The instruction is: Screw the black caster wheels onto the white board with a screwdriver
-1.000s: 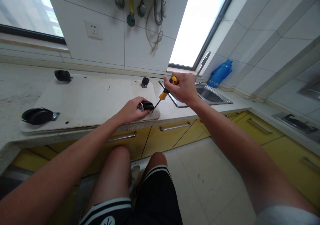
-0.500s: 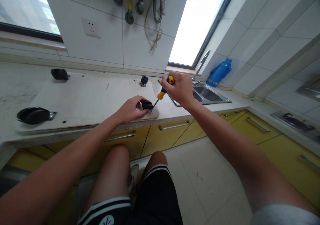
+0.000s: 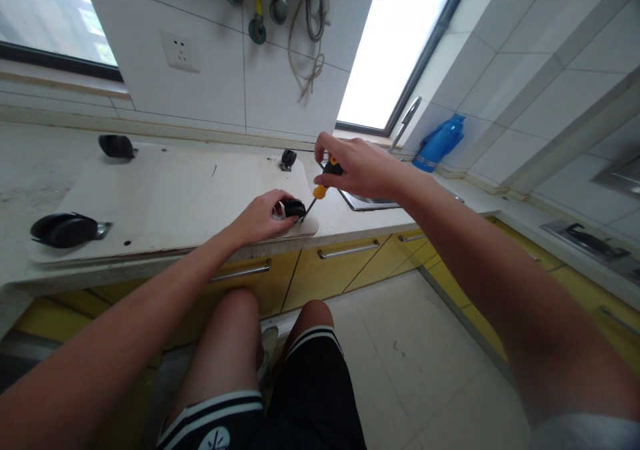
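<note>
Head view: left hand (image 3: 257,218) closed around a black caster (image 3: 295,208) at the near right corner of a white board (image 3: 185,190) on the worktop (image 3: 25,170); right hand (image 3: 357,165) gripping a yellow-and-black screwdriver (image 3: 321,191), tip at the caster's base. Other casters (image 3: 65,231) mark the remaining corners.

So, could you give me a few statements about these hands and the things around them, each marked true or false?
1. The right hand holds a screwdriver. True.
2. The left hand holds nothing. False: its fingers are around a black wheel.
3. There is a black wheel near each corner of the white board. True.
4. The screwdriver points up at the window. False: it points down, toward the base of the wheel in the left hand.
5. The cupboards below are red. False: they are yellow.
</note>
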The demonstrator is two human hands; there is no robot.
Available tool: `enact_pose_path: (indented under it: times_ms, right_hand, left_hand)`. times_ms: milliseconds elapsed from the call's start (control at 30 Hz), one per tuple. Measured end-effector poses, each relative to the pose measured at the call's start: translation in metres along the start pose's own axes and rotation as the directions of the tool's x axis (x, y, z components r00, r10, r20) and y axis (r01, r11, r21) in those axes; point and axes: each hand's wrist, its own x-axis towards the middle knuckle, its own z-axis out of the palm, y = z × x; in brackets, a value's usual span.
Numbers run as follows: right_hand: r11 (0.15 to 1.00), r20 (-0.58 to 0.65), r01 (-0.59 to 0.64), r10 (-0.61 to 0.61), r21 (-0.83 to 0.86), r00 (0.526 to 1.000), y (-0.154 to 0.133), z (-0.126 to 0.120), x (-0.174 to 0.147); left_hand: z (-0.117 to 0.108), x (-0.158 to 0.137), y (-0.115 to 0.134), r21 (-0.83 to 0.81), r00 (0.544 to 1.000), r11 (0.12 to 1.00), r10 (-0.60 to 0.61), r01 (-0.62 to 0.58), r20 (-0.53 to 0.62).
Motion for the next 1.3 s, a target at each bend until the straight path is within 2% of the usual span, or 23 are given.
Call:
enact_pose_path:
  times_ms: [100, 133, 233, 267, 367, 400, 433, 533, 567, 667, 700, 833, 867, 933, 967, 1000, 1100, 1133, 1233, 1267, 1300]
  right_hand:
    - [0.976, -0.06, -0.177, 0.171, -0.128, 0.984, -0.001, -0.007, 0.003]
    - [0.982, -0.019, -0.164, 0.163, -0.094, 0.986, 0.0, -0.009, 0.003]
    - [0.993, 0.16, 0.009, -0.027, 0.114, 0.987, 0.0, -0.012, 0.001]
    - [0.993, 0.149, 0.019, -0.037, 0.12, 0.988, -0.002, -0.012, 0.0]
    - [0.985, -0.045, -0.168, 0.166, -0.047, 0.985, -0.007, -0.008, -0.004]
    - [0.978, -0.067, -0.2, 0.197, -0.056, 0.978, -0.008, -0.007, -0.006]
    - [0.984, -0.038, -0.177, 0.176, -0.016, 0.984, -0.009, -0.007, -0.008]
    - [0.978, 0.111, 0.045, -0.068, 0.202, 0.991, -0.01, -0.007, -0.015]
    - [0.979, 0.098, 0.061, -0.082, 0.196, 0.992, -0.011, -0.006, -0.018]
    - [0.995, -0.061, -0.098, 0.097, -0.01, 0.993, -0.019, -0.001, -0.024]
    - [0.992, -0.081, -0.121, 0.118, -0.032, 0.99, -0.022, 0.0, -0.026]
    - [0.989, 0.076, 0.079, -0.089, 0.129, 0.993, -0.026, -0.002, -0.028]
    - [0.994, 0.08, 0.051, -0.059, 0.092, 0.995, -0.026, -0.003, -0.027]
    - [0.993, -0.007, -0.097, 0.097, -0.064, 0.995, -0.023, -0.006, -0.025]
    - [0.985, -0.042, -0.14, 0.136, -0.102, 0.99, -0.02, -0.007, -0.025]
    - [0.987, -0.04, -0.134, 0.13, -0.091, 0.991, -0.017, -0.008, -0.025]
    - [0.987, 0.116, 0.074, -0.091, 0.144, 0.989, -0.009, -0.01, -0.027]
    - [0.983, 0.106, 0.081, -0.099, 0.164, 0.989, -0.007, -0.009, -0.028]
    - [0.996, -0.096, -0.088, 0.091, 0.032, 0.991, -0.003, -0.004, -0.033]
    - [0.993, -0.132, -0.12, 0.119, 0.006, 0.984, -0.002, -0.003, -0.035]
    - [0.995, -0.1, -0.095, 0.096, 0.015, 0.99, -0.001, -0.002, -0.037]
  left_hand:
    - [0.0, 0.0, 0.0, 0.007, 1.0, 1.0, 0.007, -0.007, 0.003]
    - [0.0, 0.0, 0.0, 0.008, 1.0, 1.0, 0.009, -0.009, 0.004]
    - [0.0, 0.0, 0.0, 0.005, 1.0, 1.0, 0.008, -0.008, 0.001]
    - [0.0, 0.0, 0.0, 0.004, 1.0, 1.0, 0.007, -0.007, -0.001]
    - [0.0, 0.0, 0.0, 0.006, 1.0, 1.0, 0.013, -0.013, -0.002]
    - [0.0, 0.0, 0.0, 0.008, 1.0, 1.0, 0.02, -0.02, 0.001]
    - [0.0, 0.0, 0.0, 0.013, 1.0, 1.0, 0.026, -0.026, 0.004]
    - [0.0, -0.001, 0.0, 0.027, 1.0, 0.999, 0.017, -0.017, 0.009]
    - [0.0, -0.001, 0.0, 0.033, 1.0, 0.999, 0.009, -0.01, 0.011]
    - [0.001, -0.002, 0.0, 0.057, 1.0, 0.998, 0.008, -0.009, 0.015]
    - [0.001, -0.003, 0.0, 0.067, 1.0, 0.998, 0.012, -0.013, 0.019]
    - [0.002, -0.003, 0.0, 0.079, 0.999, 0.997, 0.02, -0.023, 0.035]
    - [0.002, -0.003, 0.0, 0.082, 0.999, 0.996, 0.025, -0.028, 0.037]
    - [0.001, -0.004, 0.001, 0.093, 0.999, 0.995, 0.038, -0.041, 0.037]
    - [0.001, -0.004, 0.002, 0.102, 0.998, 0.994, 0.044, -0.048, 0.037]
    - [0.001, -0.004, 0.002, 0.11, 0.998, 0.992, 0.052, -0.056, 0.039]
    - [0.0, -0.006, 0.004, 0.123, 0.996, 0.989, 0.077, -0.081, 0.041]
    - [0.0, -0.006, 0.004, 0.125, 0.996, 0.988, 0.081, -0.086, 0.041]
    - [0.001, -0.006, 0.004, 0.13, 0.997, 0.988, 0.076, -0.079, 0.033]
    - [0.001, -0.006, 0.003, 0.13, 0.997, 0.989, 0.072, -0.075, 0.031]
    - [0.001, -0.006, 0.003, 0.129, 0.997, 0.989, 0.07, -0.074, 0.028]
